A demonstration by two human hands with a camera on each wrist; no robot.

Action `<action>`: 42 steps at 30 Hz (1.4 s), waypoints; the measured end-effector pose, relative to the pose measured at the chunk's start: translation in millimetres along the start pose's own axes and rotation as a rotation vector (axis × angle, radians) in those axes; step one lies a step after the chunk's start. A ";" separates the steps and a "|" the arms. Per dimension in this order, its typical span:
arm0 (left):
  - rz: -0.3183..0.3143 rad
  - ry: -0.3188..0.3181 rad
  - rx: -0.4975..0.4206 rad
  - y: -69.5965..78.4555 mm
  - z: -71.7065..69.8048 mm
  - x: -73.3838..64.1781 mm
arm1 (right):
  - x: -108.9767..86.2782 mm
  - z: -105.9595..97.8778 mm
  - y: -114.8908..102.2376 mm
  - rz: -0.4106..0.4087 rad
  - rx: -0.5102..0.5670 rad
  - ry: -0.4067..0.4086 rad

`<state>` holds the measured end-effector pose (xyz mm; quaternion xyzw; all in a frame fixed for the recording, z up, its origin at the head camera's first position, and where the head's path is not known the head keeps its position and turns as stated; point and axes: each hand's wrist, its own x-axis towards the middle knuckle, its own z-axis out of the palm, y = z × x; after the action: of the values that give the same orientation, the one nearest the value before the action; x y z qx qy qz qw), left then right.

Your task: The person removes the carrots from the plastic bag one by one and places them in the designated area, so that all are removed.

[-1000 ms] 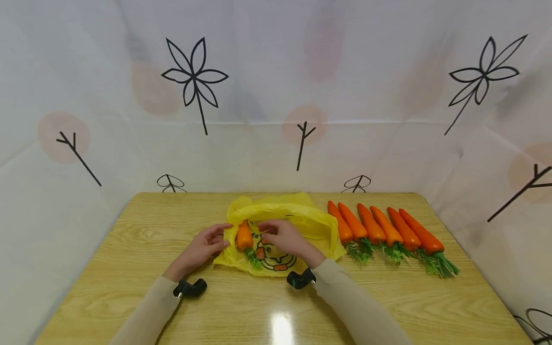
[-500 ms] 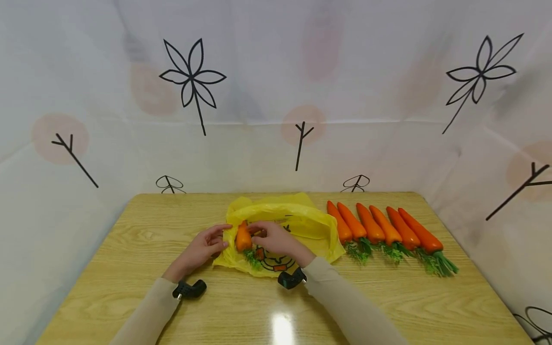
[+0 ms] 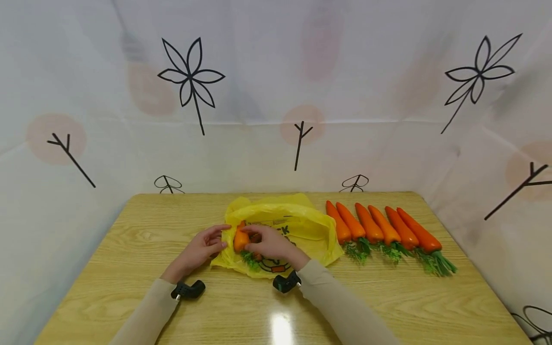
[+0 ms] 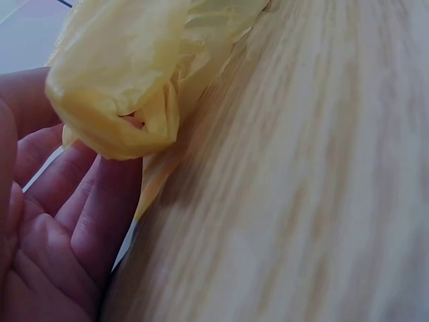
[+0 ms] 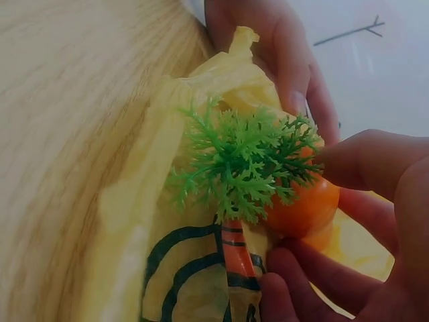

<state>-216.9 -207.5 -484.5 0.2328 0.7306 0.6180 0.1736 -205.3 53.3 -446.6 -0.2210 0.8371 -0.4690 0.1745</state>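
A yellow plastic bag (image 3: 310, 249) with a printed cartoon lies with its mouth open toward me. Inside its left part is an orange toy carrot (image 3: 240, 240) with a green leafy top (image 5: 248, 161) pointing toward me. My right hand (image 3: 271, 245) grips this carrot, thumb on one side and fingers curled round the other. At the bag's left edge is my left hand (image 3: 202, 249), its fingers loosely bent and apart, fingertips touching the plastic. In the left wrist view the folded bag edge (image 4: 114, 100) covers some of those fingertips.
Right of the bag, several orange carrots (image 3: 368, 227) lie in a slanting row, tips away from me and green tops nearer. All rest on a wooden table (image 3: 151, 220). A white patterned cloth (image 3: 250, 105) hangs behind it and at the sides.
My right hand has moved left across the bag and taken hold of the carrot inside. The left hand and the row of carrots have stayed put.
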 end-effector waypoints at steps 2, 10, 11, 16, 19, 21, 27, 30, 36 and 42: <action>-0.001 -0.001 0.006 0.4 -0.7 -0.6 | 0.8 1.0 -2.1 0.011 0.006 -0.006; -0.007 -0.003 0.018 0.1 -2.2 -1.7 | 5.4 6.7 -8.2 -0.001 -0.078 0.017; -0.007 -0.002 0.018 0.2 -2.0 -1.7 | 5.8 7.3 -8.7 0.001 -0.081 0.022; 0.002 -0.004 0.021 -0.2 -2.1 -1.6 | 8.3 10.6 -7.9 0.004 -0.097 0.054; 0.002 -0.005 0.023 -0.7 -2.1 -1.4 | 8.5 11.7 -7.3 0.012 -0.085 0.074; 0.004 -0.007 0.023 -0.6 -1.8 -1.4 | 8.1 12.1 -7.3 0.021 -0.073 0.085; -0.007 -0.001 0.010 -0.3 -0.1 -1.1 | 6.5 13.3 -9.3 0.033 -0.081 0.104; -0.006 0.002 0.004 0.6 0.3 -0.6 | 6.4 13.7 -9.6 0.043 -0.092 0.110; -0.001 0.002 0.010 1.0 0.3 0.2 | 6.7 15.7 -10.9 0.063 -0.091 0.140; 0.003 -0.007 0.040 -0.5 -0.1 1.5 | 8.0 19.5 -11.0 0.072 -0.119 0.173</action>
<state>-218.2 -206.9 -484.9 0.2396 0.7417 0.6028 0.1708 -200.0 30.2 -447.5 -0.1595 0.8827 -0.4293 0.1048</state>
